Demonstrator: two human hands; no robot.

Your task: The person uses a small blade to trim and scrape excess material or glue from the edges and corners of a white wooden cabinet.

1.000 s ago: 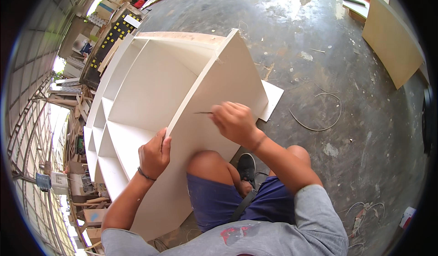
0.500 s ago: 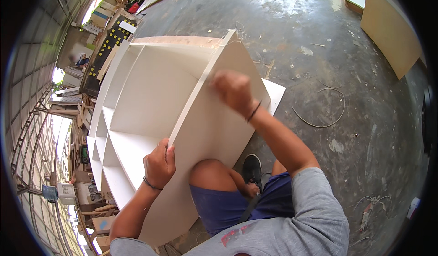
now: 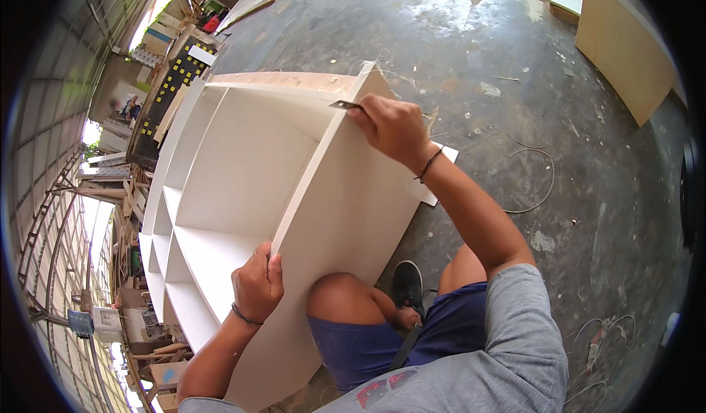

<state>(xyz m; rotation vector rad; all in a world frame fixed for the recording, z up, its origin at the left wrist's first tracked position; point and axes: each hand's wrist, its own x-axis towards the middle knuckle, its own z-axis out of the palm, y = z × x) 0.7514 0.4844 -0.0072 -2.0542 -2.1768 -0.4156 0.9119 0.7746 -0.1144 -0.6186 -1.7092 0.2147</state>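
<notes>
A large white cabinet with open compartments (image 3: pixel 243 163) lies in front of me, its broad side panel (image 3: pixel 353 185) facing my legs. My left hand (image 3: pixel 257 284) is closed around the front edge of that panel, thumb on the outer face. Farther up the same edge, my right hand (image 3: pixel 397 127) pinches a small flat metal blade (image 3: pixel 344 105). The blade's tip sticks out to the left over the panel edge, close to its far corner; most of it is hidden in my fingers. Thin strips of shaving (image 3: pixel 382 56) curl at that corner.
My bent knee (image 3: pixel 340 295) is against or very near the side panel. A loose wire (image 3: pixel 540 192) curls on the grey floor to the right. At the far right leans a tan board (image 3: pixel 625 60). Stacked wood and a dark workbench (image 3: pixel 165 97) stand on the left, with another person (image 3: pixel 132 109) beyond.
My right hand has moved away along the panel edge to near the far corner, and the blade now shows. My left hand keeps its hold on the edge.
</notes>
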